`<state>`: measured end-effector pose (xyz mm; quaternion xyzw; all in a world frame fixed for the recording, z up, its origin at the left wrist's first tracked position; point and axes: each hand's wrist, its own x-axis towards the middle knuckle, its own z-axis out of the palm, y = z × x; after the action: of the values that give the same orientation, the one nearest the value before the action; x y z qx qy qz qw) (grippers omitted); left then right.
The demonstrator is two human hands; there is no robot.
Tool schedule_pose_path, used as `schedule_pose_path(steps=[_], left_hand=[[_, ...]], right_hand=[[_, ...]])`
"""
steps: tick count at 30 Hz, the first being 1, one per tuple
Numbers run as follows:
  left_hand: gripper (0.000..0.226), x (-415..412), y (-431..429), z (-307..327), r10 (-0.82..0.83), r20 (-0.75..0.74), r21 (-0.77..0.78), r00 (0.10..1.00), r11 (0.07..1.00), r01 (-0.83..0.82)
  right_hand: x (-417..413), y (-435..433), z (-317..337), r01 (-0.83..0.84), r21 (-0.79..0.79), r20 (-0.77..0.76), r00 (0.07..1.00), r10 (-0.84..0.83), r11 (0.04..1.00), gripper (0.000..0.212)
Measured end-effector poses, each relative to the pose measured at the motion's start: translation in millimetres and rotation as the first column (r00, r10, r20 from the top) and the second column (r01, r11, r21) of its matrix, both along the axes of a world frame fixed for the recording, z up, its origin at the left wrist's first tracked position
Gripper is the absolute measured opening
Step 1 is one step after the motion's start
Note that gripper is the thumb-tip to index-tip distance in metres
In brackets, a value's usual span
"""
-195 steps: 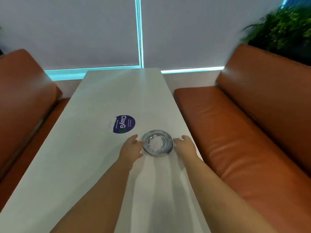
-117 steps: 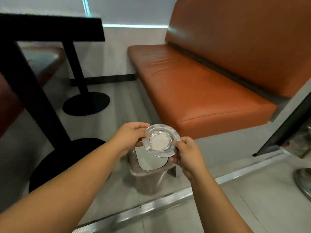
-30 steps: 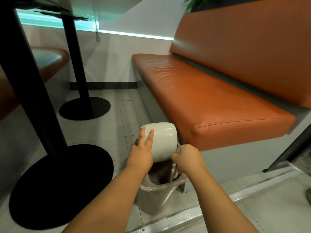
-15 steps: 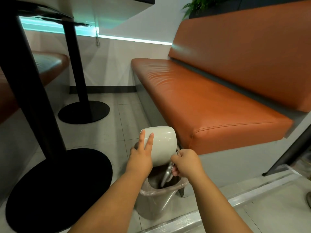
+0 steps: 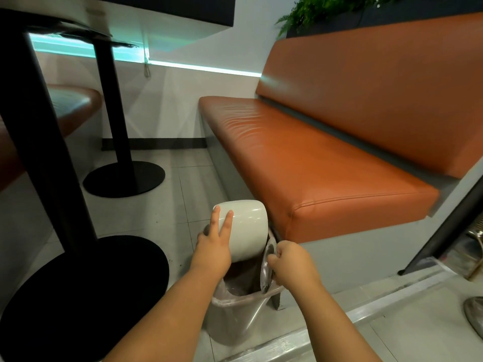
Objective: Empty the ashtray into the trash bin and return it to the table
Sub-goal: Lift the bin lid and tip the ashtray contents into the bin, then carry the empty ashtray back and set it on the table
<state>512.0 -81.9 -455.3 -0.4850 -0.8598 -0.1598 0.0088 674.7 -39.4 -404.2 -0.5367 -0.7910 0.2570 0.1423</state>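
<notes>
I can read no text, label, brand, number or sign anywhere in view.

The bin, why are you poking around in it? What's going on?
A person is emptying an ashtray into the bin on the floor beside the orange bench. The left hand holds the bin's white lid tipped open. The right hand grips the ashtray, turned on edge over the opening. What has fallen out cannot be seen. The ashtray has not gone back to the table yet.
</notes>
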Motion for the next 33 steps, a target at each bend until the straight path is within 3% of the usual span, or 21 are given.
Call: schedule_pose_path(steps=[9, 15, 17, 19, 20, 22, 24, 27, 30, 33], left_hand=[[0.109, -1, 1, 4, -0.014, 0.067, -0.071, 0.998, 0.997, 0.019], [0.114, -14, 1, 20, -0.041, 0.324, -0.185, 0.945, 0.977, 0.106], [0.109, -22, 4, 34, 0.057, 0.462, -0.279, 0.885, 0.957, 0.084], [0.099, -23, 9, 51, 0.154, 0.497, -0.327, 0.854, 0.945, 0.02], [0.093, -19, 12, 62, 0.152, 0.467, -0.293, 0.871, 0.956, -0.009], [0.078, -5, 19, 86, 0.033, 0.466, -0.069, 0.884, 0.998, -0.001], [0.063, 18, 26, 108, -0.117, 0.603, 0.147, 0.789, 0.989, 0.035], [0.045, 54, 31, 131, -0.157, 0.827, 0.147, 0.54, 0.987, 0.063], [0.014, 76, 40, 141, -0.225, 0.837, 0.235, 0.499, 0.971, 0.043], [0.016, 90, 60, 152, -0.268, 0.867, 0.353, 0.419, 0.925, -0.138]], right_hand=[[25, 1, 20, 0.002, 0.004, -0.21, 0.978, -0.001, 1.0, 0.018], [35, 0, 38, 0.009, 0.052, -0.337, 0.942, 0.008, 0.999, 0.027], [38, 1, 47, 0.005, 0.053, -0.401, 0.916, 0.017, 0.999, 0.026], [40, 3, 54, 0.008, 0.054, -0.454, 0.891, 0.017, 0.999, 0.022], [42, 4, 57, 0.006, 0.056, -0.484, 0.875, 0.022, 0.998, 0.022], [43, 6, 63, -0.005, 0.045, -0.573, 0.819, 0.03, 0.999, 0.026], [45, 9, 69, -0.011, 0.018, -0.661, 0.75, 0.02, 1.0, 0.034], [49, 14, 76, 0.027, 0.008, -0.726, 0.688, -0.013, 1.0, 0.032], [59, 21, 81, 0.099, 0.019, -0.767, 0.64, -0.049, 0.995, 0.025], [70, 37, 88, 0.191, 0.037, -0.807, 0.585, -0.083, 0.981, 0.029]])
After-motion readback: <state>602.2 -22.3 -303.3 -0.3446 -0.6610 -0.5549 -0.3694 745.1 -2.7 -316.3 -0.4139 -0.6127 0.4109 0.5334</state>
